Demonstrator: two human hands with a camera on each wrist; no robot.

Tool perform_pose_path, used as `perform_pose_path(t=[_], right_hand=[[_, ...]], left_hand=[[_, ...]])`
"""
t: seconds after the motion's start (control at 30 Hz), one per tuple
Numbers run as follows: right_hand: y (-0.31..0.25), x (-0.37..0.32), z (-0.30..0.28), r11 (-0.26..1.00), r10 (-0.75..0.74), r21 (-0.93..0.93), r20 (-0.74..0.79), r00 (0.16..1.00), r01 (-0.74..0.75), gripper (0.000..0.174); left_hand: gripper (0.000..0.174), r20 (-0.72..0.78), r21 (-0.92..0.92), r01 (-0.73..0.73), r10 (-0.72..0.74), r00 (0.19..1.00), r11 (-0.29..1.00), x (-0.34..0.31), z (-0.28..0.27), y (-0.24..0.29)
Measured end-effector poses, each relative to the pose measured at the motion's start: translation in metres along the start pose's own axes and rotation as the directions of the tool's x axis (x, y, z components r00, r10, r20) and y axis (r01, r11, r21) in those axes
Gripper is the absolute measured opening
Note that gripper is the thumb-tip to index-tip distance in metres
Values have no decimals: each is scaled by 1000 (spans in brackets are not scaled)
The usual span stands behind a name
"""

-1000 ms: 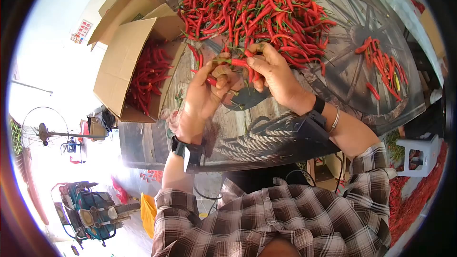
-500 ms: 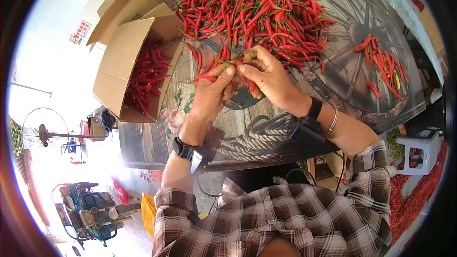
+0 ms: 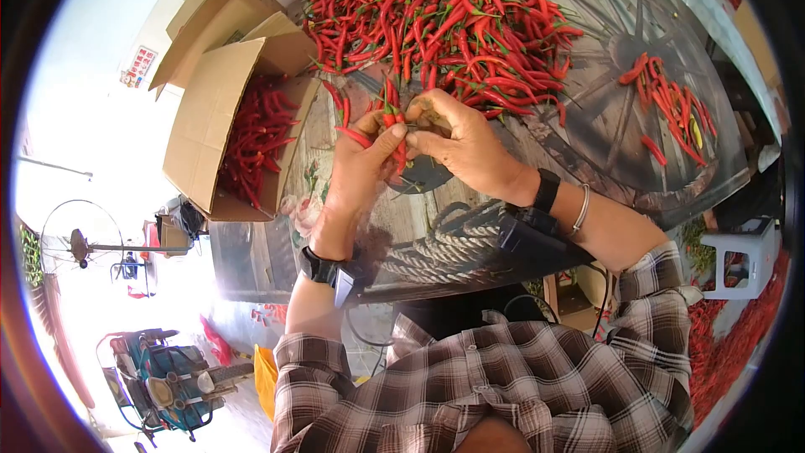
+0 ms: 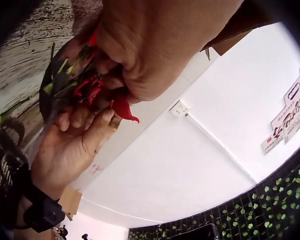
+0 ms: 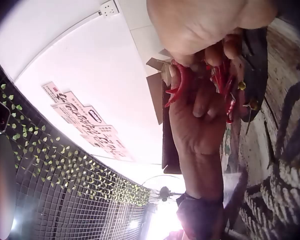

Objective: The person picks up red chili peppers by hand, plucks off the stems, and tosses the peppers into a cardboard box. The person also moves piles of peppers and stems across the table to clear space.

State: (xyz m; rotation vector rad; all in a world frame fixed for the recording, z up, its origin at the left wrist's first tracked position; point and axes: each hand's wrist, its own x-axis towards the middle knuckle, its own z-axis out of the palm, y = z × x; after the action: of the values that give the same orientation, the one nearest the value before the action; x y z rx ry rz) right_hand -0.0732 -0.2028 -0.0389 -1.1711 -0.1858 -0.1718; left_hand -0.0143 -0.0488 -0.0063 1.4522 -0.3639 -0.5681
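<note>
Both hands meet over the near edge of the chili heap. My left hand (image 3: 359,169) holds several red chili peppers (image 3: 393,117), its thumb laid against them; one more chili (image 3: 353,136) pokes out on the hand's outer side. Close against it, my right hand (image 3: 471,149) has its fingers curled and its thumb and forefinger at the stem end of the held peppers. In the left wrist view, a red chili (image 4: 121,108) shows beside the right thumb. The right wrist view shows peppers (image 5: 221,79) in the left fingers. The right fingertips are partly hidden.
A large heap of red chilies (image 3: 436,17) covers the table's far side. At left stands an open cardboard box (image 3: 205,126) with chilies inside. A smaller chili group (image 3: 667,105) lies at right. The tabletop (image 3: 419,201) bears a printed rope and wheel. A grey stool (image 3: 742,258) stands at right.
A chili lying crosswise between the hands has given way to peppers pointing upward in the left hand. The right hand has shifted slightly left. The left thumb has come over the peppers.
</note>
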Motion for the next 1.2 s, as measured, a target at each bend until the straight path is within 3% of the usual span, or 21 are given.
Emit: perform_pose_path(t=[0.03,0.13,0.3,0.43,0.5,0.57,0.6,0.63,0.7,0.73,0.8,0.9,0.97,1.03,1.1,1.13,1.17,1.2], right_hand=[[-5,-1,0,996,-2,-88,-16,1000,1,14],[-19,-2,-1,996,91,-17,-28,995,-92,14],[-8,0,-3,998,28,-53,-43,999,-31,17],[-3,2,-4,979,-47,-201,-64,997,33,15],[6,4,-6,987,-86,-144,-55,995,78,13],[8,6,-7,976,-138,-180,-56,989,126,15],[11,8,-14,974,-9,-226,-23,1000,4,12],[17,9,-16,971,-11,-240,-34,999,3,13],[-5,5,-12,979,166,-114,-51,985,-171,15],[-8,3,-11,977,167,-122,-60,984,-173,15],[-11,4,-9,922,317,239,-12,948,-305,16],[-10,5,-19,844,415,361,32,909,-398,15],[-11,2,-23,859,380,363,18,925,-360,16],[-4,4,-18,905,278,339,-16,960,-257,18],[-7,3,-16,906,330,295,-43,943,-303,17],[-3,5,-17,905,331,293,-24,943,-310,16],[-3,7,-16,896,367,290,-56,928,-337,16],[-5,8,-17,887,382,295,-39,923,-355,16]], left_hand=[[20,9,22,17,-18,1000,1000,0,-2,-1],[20,38,43,18,-20,999,999,2,-5,-5],[18,-1,127,70,-71,998,989,-1,6,-4],[14,87,296,-79,55,995,952,1,-3,-14],[12,107,420,-140,104,989,897,1,-3,-16],[9,118,369,-117,78,990,922,-4,3,-11],[9,115,385,-122,83,990,915,-6,4,-8],[9,111,401,-127,89,990,907,-6,6,-7],[10,154,433,-195,141,978,880,-4,5,-7],[11,169,483,-244,184,968,841,-5,5,-7],[12,196,541,-299,228,954,786,-7,9,0],[15,238,599,-383,300,924,703,-9,9,1],[16,247,607,-414,335,909,678,-9,11,-1],[16,-8,254,-157,164,986,954,-11,11,-2],[15,-15,325,-24,31,999,945,-8,-4,14],[13,26,-16,51,-51,998,999,-4,-12,11],[12,102,-361,115,-84,991,926,6,-27,2],[14,70,-550,85,-56,996,831,21,-57,-13]])
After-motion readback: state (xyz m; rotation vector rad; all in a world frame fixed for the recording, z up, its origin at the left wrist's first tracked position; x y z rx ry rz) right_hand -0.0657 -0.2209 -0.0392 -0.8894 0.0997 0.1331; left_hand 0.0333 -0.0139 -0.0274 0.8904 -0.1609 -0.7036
